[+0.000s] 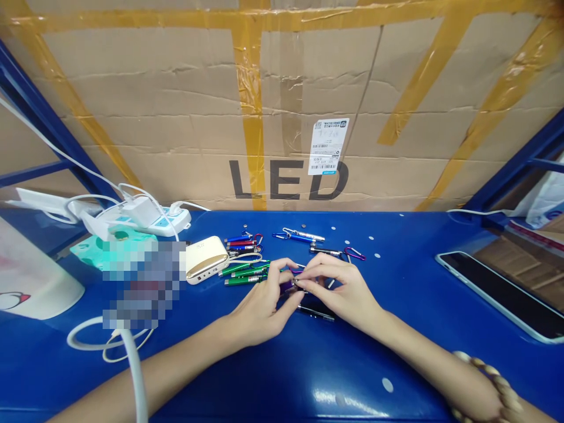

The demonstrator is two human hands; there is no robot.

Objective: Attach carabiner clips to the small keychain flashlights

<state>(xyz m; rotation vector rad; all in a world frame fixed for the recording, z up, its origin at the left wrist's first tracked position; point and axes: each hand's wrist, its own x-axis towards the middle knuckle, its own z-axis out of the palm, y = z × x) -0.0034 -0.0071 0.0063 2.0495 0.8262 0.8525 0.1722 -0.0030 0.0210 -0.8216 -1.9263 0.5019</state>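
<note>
Both hands meet at the middle of a blue table (396, 305). My left hand (264, 302) is curled around a small purple keychain flashlight (287, 286), thumb and fingers closed on its body. My right hand (339, 291) pinches the silver end of that same flashlight with its fingertips. A black pen-shaped flashlight (315, 313) lies on the table just under my right hand. Behind my left hand sits a heap of green, red and blue keychain flashlights (244, 258).
More flashlights with carabiners (299, 236) and small button cells (377, 255) are scattered further back. A gold power bank (205, 267), white power strip (145, 217) and cables stand left. A tablet (502, 294) lies right. A big "LED" cardboard box (282, 106) walls the back.
</note>
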